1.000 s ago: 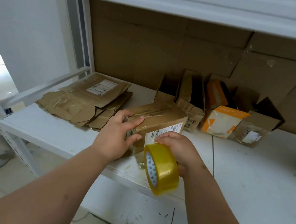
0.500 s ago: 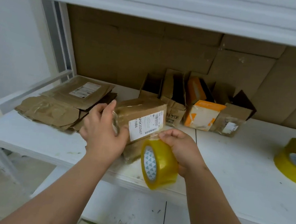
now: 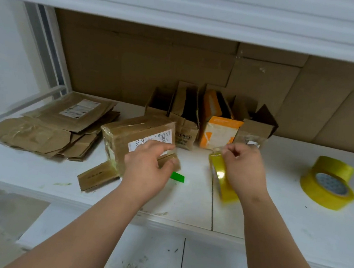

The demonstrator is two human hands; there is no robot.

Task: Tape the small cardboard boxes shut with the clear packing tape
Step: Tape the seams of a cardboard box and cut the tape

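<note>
A single head-worn view looks forward and steeply down, close over a white shelf [image 3: 272,211]. Both forearms enter from the bottom edge, and the fingers [image 3: 165,149] sit near mid-frame. Beyond the fingers the camera faces a cardboard-lined back wall [image 3: 157,66]; above, the upper shelf's edge [image 3: 185,3] crosses the top, bowed by the wide-angle lens.
</note>
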